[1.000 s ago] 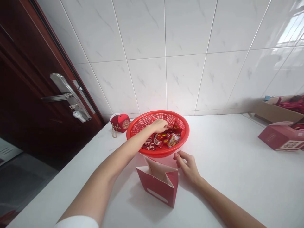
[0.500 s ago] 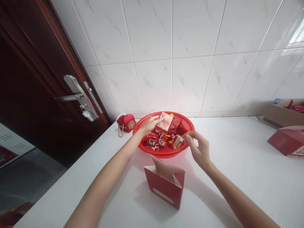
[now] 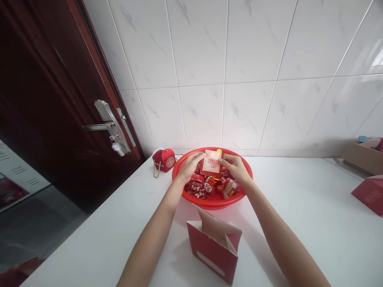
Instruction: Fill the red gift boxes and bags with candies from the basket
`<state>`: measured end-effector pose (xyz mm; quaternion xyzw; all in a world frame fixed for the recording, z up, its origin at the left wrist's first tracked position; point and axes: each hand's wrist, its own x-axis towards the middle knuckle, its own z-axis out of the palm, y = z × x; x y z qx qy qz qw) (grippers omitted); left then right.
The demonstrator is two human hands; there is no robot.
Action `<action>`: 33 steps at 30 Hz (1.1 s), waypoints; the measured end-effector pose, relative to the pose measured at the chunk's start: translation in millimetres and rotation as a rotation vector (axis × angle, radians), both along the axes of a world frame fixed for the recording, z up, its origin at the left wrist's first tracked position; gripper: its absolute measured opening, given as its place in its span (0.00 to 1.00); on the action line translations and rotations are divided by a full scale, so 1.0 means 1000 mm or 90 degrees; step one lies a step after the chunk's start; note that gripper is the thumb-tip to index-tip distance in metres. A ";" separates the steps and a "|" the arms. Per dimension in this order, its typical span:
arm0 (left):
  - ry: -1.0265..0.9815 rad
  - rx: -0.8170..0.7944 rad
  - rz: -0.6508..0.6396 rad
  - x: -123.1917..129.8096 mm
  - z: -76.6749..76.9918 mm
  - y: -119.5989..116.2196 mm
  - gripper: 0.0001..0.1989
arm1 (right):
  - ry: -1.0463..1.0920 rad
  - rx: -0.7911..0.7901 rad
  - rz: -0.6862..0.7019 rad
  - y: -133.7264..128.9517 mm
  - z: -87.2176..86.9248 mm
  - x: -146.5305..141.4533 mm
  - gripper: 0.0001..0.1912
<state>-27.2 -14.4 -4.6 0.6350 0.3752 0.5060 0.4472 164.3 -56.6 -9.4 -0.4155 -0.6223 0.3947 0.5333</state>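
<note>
A small pale pink card with printed text and a yellow flower-shaped piece at its top right corner is held up over a red plastic basket. My left hand grips the card's left edge. At its right edge, the thumb and fingers of my right hand pinch it. Wrapped candies in red, gold and other wrappers lie in the basket below. Nearer to me, a dark red paper box stands on the table with its top flaps open.
A small red gift box with a rope handle stands left of the basket on the white table. At the right are another red box and a cardboard carton. A tiled wall runs behind; a dark door is at left.
My right hand has moved left from the basket's right rim onto the card's right edge. The card is still in my left hand. The view has shifted slightly.
</note>
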 end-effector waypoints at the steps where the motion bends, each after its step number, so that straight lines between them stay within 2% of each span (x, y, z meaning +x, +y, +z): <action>1: -0.013 -0.012 -0.008 -0.001 0.001 -0.001 0.13 | -0.017 0.011 -0.005 0.000 -0.001 0.000 0.26; 4: 0.002 -0.003 -0.032 -0.001 0.008 -0.009 0.12 | -0.071 0.049 -0.021 0.001 -0.003 0.000 0.27; 9: 0.098 0.032 -0.060 -0.001 0.012 -0.015 0.18 | -0.107 0.044 -0.011 0.002 -0.005 0.000 0.23; 16: 0.012 0.031 -0.046 0.000 0.008 -0.013 0.21 | -0.098 -0.011 0.089 -0.004 0.000 0.001 0.18; 20: 0.042 -0.003 -0.122 0.001 0.012 -0.018 0.19 | -0.056 -0.003 0.081 -0.004 0.001 0.002 0.18; 23: 0.092 0.016 -0.163 -0.001 0.011 -0.017 0.17 | -0.038 -0.022 0.077 -0.005 0.001 0.002 0.20; 28: 0.091 0.039 -0.145 -0.003 0.006 -0.012 0.17 | -0.053 -0.053 0.088 -0.008 0.002 0.002 0.22; 33: 0.080 0.034 -0.137 -0.002 0.006 -0.013 0.17 | -0.087 -0.043 0.084 -0.007 0.001 0.003 0.23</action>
